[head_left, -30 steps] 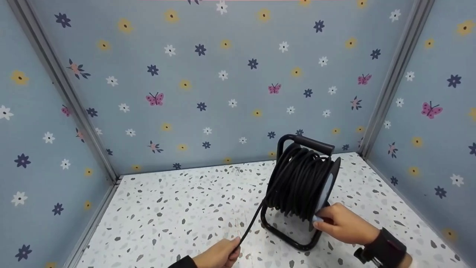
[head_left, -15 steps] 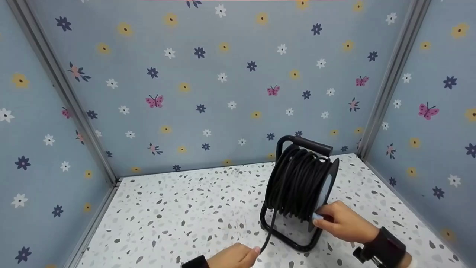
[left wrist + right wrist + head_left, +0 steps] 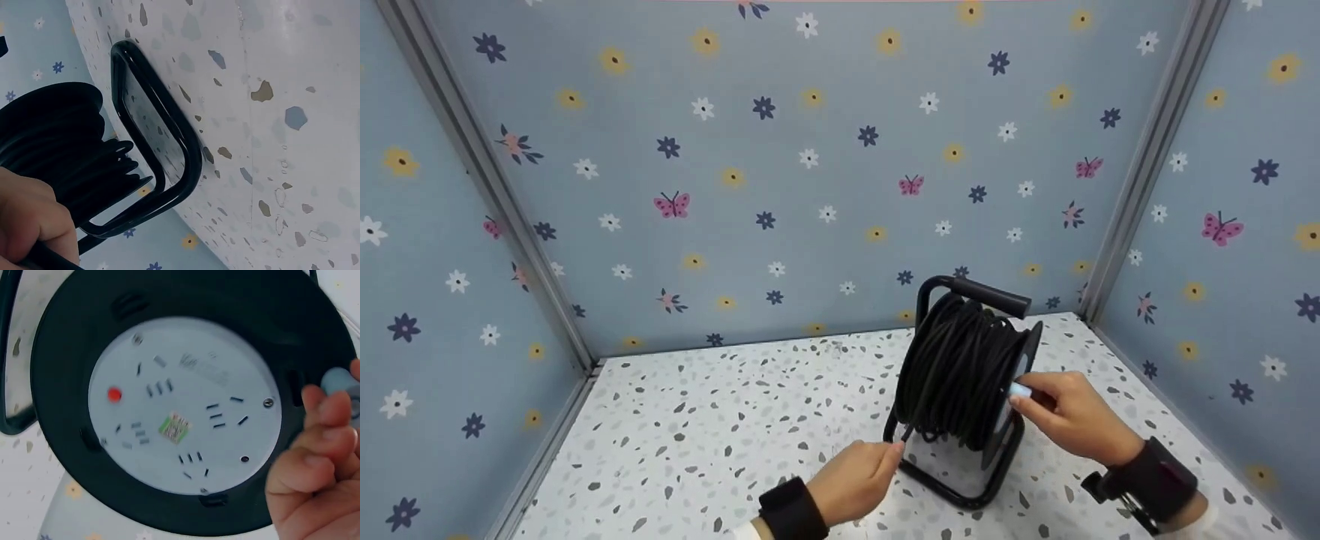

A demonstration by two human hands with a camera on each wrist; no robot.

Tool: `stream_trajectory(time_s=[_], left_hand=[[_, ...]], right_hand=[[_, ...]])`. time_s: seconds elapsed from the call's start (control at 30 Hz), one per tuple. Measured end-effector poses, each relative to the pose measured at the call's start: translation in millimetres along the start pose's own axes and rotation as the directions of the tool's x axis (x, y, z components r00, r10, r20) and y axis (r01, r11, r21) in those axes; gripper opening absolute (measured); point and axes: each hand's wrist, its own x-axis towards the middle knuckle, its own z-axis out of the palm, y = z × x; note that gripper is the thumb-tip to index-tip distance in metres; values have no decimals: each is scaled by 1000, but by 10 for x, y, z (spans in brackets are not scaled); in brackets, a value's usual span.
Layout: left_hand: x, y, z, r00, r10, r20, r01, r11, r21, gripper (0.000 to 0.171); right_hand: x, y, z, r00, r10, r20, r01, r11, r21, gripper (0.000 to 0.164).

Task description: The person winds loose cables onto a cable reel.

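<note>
A black cable reel (image 3: 960, 367), wound with many turns of black cable, stands on its tubular frame at the right of the table. My left hand (image 3: 856, 478) pinches the loose end of the cable (image 3: 48, 256) close in front of the drum, by the frame's lower left. On the drum's right side, my right hand (image 3: 1076, 416) grips a small light-blue crank knob (image 3: 1020, 391). The right wrist view faces the reel's side disc (image 3: 185, 405), which bears socket slots, a red button and a small green sticker; the knob (image 3: 337, 381) sits at its rim between thumb and fingers.
The speckled white tabletop (image 3: 697, 427) spreads out left of the reel. Blue flowered panels (image 3: 810, 187) enclose it at the back and both sides, joined by grey metal posts (image 3: 1140, 165). The reel's carrying handle (image 3: 990, 295) rises near the back panel.
My left hand has moved right and up toward the reel, and the free length of cable has shortened. My right hand has risen with the knob along the disc's edge.
</note>
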Motion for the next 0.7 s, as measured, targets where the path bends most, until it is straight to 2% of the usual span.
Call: stream_trajectory(time_s=[0.2,0.33,0.4,0.53,0.63,0.7], left_hand=[[132,17,-40,997,37,-74,-30,994,106,42],[234,28,-85,995,52,-90,-36,984,172,38],[283,47,-102,995,49,-84,-33,984,176,36],[387,106,-129,997,32,-71,-24,994,103,35],[455,146,-154,997,5,-77,-4,1000,10,37],[467,146,-171,997,-35,-69,28,996,-88,40]], right_hand=[[65,79,-12,988,-20,-153,8,997,-79,25],[129,138,-61,980,6,-201,-32,992,-125,16],[160,164,-93,978,37,-207,-67,988,-141,12],[203,222,-155,969,141,-200,-172,974,-146,8],[222,266,-187,959,208,-194,-238,960,-145,12],[231,291,-199,955,225,-194,-256,955,-151,14]])
